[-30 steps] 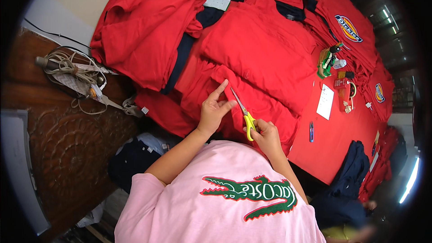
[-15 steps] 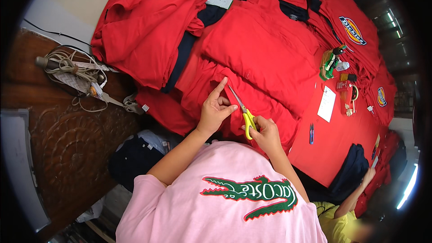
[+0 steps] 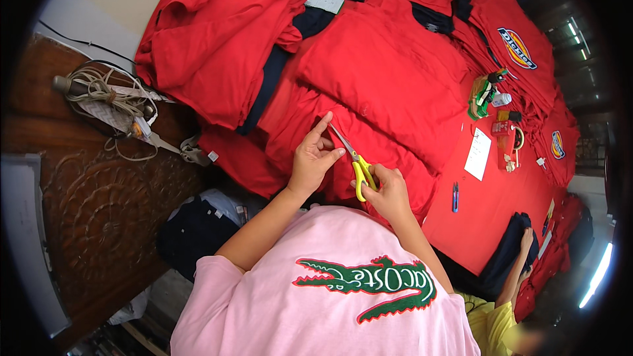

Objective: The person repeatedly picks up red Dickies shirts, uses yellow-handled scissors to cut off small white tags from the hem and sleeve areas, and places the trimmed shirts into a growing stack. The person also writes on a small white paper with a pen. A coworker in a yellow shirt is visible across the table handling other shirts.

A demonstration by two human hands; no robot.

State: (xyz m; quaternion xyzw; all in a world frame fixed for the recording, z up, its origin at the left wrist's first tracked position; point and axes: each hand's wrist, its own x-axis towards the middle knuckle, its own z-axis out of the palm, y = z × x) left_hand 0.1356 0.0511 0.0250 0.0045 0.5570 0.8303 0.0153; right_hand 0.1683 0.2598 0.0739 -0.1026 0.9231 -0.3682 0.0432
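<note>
My left hand (image 3: 311, 161) is at the near edge of a rumpled red garment (image 3: 389, 158). Its index finger points away along the cloth, the thumb sticks out to the right, and the other fingers curl in on a fold. In my right hand (image 3: 390, 191) is a pair of scissors (image 3: 361, 175) with yellow handles. Their slim metal blades look nearly closed and point up and left, the tip close beside my left index finger. Any thread at the tip is too small to make out.
Folded red garments (image 3: 389, 59) and a red heap (image 3: 217, 46) lie beyond my hands. To the right are thread snips (image 3: 455, 198), white paper (image 3: 478, 155) and small bottles (image 3: 502, 99). Another person's hand (image 3: 526, 242) touches dark cloth (image 3: 508, 254). A corded bundle (image 3: 109, 95) rests on carved wood at left.
The scissors have shifted slightly left, and their blades have come nearer my left index finger. My left hand stays nearly in place. The other person's hand has moved up onto the dark cloth.
</note>
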